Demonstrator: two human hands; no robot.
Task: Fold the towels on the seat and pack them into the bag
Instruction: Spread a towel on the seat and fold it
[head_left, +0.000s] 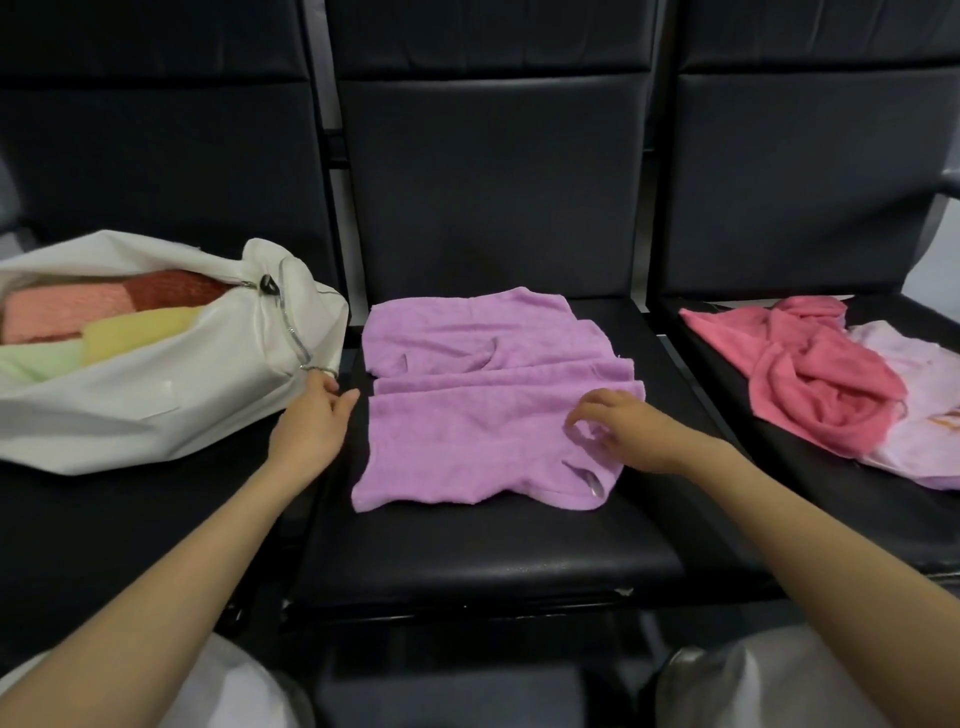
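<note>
A lilac towel (483, 400) lies spread and partly creased on the middle black seat (483, 551). My right hand (623, 431) rests on the towel's right part, its fingers curled and pinching a fold of the cloth. My left hand (311, 421) hovers just off the towel's left edge, fingers relaxed and empty, close to the white bag (156, 395). The bag lies open on the left seat and holds folded pink, red, yellow and green towels. On the right seat a crumpled pink towel (821, 379) lies over a pale pink one (914, 405).
Three black padded seats stand in a row with tall backrests behind. The bag's metal zipper (288, 312) hangs at its right end. My knees in light trousers show at the bottom corners.
</note>
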